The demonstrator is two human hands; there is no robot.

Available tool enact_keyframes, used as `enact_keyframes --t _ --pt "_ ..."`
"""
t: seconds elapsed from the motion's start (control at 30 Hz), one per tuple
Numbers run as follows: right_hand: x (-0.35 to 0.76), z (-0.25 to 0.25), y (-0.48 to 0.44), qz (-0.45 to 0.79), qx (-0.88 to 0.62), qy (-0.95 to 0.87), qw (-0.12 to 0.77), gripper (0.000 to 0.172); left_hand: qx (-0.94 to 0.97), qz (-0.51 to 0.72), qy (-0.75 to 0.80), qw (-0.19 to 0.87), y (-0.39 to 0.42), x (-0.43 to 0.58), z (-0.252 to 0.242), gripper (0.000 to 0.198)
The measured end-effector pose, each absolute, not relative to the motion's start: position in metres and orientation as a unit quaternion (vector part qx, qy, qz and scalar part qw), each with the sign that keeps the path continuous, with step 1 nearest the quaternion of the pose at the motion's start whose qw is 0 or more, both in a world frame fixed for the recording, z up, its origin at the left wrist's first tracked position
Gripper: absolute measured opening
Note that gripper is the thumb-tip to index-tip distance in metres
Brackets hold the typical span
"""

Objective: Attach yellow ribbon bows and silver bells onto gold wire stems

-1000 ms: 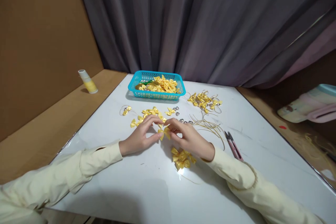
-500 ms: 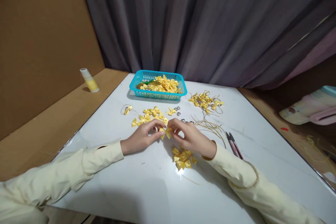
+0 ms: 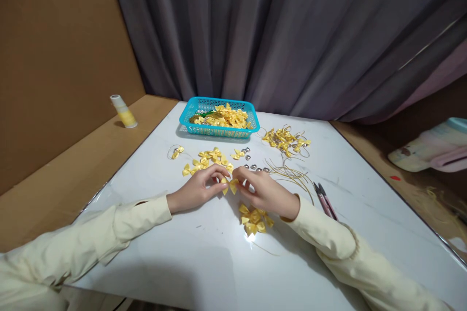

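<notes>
Between my two hands is a small yellow bow [image 3: 229,185]. My left hand [image 3: 199,187] pinches its left side with thumb and fingertips, and my right hand [image 3: 268,192] has its fingers closed on the right side. Just beyond my left hand lies a spread of yellow bows [image 3: 211,155]. Several silver beads [image 3: 255,168] rest past my right hand. Nearer the front, below my right hand, sits a small pile of yellow bows [image 3: 254,221]. Loose gold cords [image 3: 292,175] lie to the right, beside dark-tipped snips [image 3: 326,200].
A blue basket [image 3: 219,131] with bows stands at the back of the white table [image 3: 175,262]. Right of it is a heap of corded bows [image 3: 286,141]. One corded bow [image 3: 177,152] lies left. A yellow-white bottle [image 3: 124,112] stands far left.
My right hand's fingers have drawn slightly closer together at the bow, and a bit more of the silver beads shows behind them. My left hand has barely moved.
</notes>
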State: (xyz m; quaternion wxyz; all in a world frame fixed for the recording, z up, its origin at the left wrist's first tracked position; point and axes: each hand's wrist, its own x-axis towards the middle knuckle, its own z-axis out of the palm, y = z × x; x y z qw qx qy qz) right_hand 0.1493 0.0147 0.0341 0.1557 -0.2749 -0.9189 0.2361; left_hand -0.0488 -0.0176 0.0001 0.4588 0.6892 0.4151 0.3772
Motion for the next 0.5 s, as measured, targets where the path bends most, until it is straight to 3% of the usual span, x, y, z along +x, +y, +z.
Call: enact_keyframes --t 0.5 --pt "0.1463 0.0383 0.0102 0.217 -0.323 -0.915 0.107 0.015 0.728 0.364 0.408 0.413 -0.0198 -0.0495 0.0009 0.013"
